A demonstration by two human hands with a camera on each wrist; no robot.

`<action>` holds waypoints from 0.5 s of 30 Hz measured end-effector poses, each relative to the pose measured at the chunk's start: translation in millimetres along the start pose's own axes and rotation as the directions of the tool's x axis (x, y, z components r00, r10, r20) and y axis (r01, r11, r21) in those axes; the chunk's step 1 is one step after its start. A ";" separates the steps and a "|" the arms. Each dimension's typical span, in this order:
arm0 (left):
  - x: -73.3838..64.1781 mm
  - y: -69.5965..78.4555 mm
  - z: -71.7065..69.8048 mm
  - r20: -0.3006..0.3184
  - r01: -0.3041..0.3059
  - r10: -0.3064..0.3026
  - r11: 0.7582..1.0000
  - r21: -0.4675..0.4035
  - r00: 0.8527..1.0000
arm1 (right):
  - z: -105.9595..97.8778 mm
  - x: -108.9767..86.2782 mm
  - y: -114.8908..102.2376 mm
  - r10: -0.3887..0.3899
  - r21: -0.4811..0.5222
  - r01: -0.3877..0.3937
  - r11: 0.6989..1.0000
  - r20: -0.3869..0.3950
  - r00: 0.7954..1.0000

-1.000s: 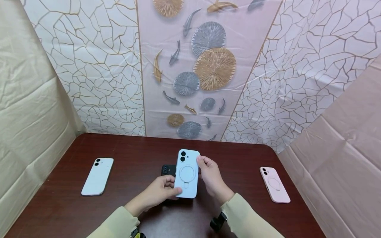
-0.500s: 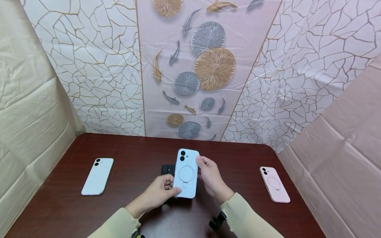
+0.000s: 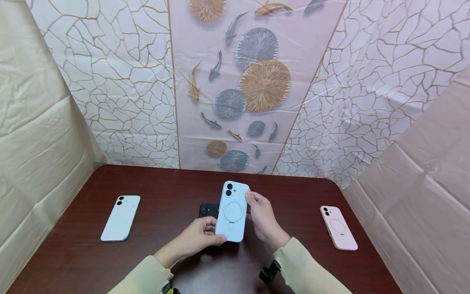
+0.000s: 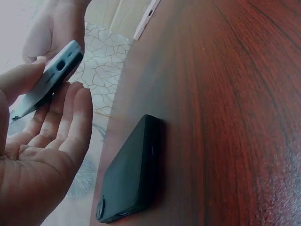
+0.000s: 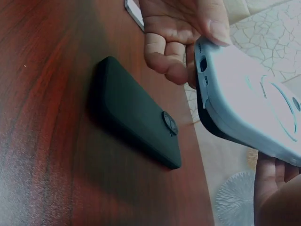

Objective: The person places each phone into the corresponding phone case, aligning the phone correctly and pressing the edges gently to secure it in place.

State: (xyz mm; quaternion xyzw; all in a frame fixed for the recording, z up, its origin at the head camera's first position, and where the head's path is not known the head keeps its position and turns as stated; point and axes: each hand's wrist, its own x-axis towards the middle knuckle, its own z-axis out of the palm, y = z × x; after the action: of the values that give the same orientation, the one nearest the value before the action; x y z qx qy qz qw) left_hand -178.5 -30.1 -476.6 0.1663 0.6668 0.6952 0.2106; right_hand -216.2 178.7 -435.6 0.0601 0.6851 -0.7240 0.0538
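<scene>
A phone in a light blue case (image 3: 232, 212) is held up over the table, camera side toward me, with a ring outline on its back. My left hand (image 3: 196, 236) pinches its lower left corner, thumb on the back and fingers behind. The right hand (image 3: 263, 218) grips its upper right edge. In the right wrist view, a dark front edge shows under the light blue case (image 5: 244, 94), with the port cutout at its end. A black phone (image 4: 127, 174) lies on the table below, camera side up; in the head view it is mostly hidden behind the held phone and left hand.
A white phone (image 3: 120, 218) lies on the dark red wooden table (image 3: 165, 183) at the left. On the right lies a pink phone case with a ring outline (image 3: 338, 228). Patterned cloth (image 3: 136, 81) hangs behind the table, and beige cloth stands at both sides.
The light blue phone shifts slightly left, then moves back right and up with a small tilt. Both hands keep hold of it; the other things stay put.
</scene>
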 end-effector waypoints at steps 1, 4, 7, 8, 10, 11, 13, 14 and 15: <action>0.2 -0.3 0.1 -0.006 -0.009 0.010 1.000 0.013 1.000 | 0.0 0.3 -0.1 -0.004 0.008 0.004 1.000 -0.005 1.000; 1.1 -1.9 0.4 -0.027 -0.035 0.036 0.998 0.057 0.999 | -0.1 0.1 -0.9 -0.006 0.031 0.007 0.999 -0.019 1.000; 1.6 -3.8 0.7 -0.048 -0.058 0.063 0.994 0.096 0.997 | 0.7 -0.5 -2.0 -0.002 0.040 0.003 0.999 -0.013 1.000; 1.4 -4.5 0.7 -0.054 -0.059 0.064 0.994 0.096 0.996 | 1.2 -0.9 -2.5 -0.002 0.039 0.002 0.999 -0.009 1.000; 1.4 -6.4 0.0 -0.062 -0.065 0.071 0.994 0.088 0.996 | 2.5 -1.5 -3.8 -0.008 0.023 0.008 1.000 0.005 1.000; 1.5 -7.2 -0.5 -0.062 -0.066 0.071 0.995 0.080 0.996 | 3.2 -1.6 -4.3 -0.012 0.012 0.011 1.000 0.011 1.000; 1.4 -7.6 -1.4 -0.049 -0.055 0.058 0.997 0.053 0.997 | 4.3 -1.8 -5.2 -0.015 -0.005 0.015 1.000 0.018 1.000; 1.6 -7.4 -1.9 -0.039 -0.049 0.050 0.998 0.043 0.998 | 4.7 -1.8 -5.5 -0.014 -0.014 0.015 1.000 0.020 1.000; 2.0 -7.3 -2.6 -0.031 -0.044 0.045 0.998 0.033 0.999 | 4.9 -1.6 -5.4 -0.009 -0.022 0.010 1.000 0.020 1.000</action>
State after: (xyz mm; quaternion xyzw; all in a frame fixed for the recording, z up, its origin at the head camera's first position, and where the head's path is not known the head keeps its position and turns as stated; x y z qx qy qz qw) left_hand -181.0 -31.1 -484.1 0.1737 0.6772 0.6915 0.1818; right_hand -215.6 174.1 -429.8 0.0490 0.6929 -0.7170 0.0578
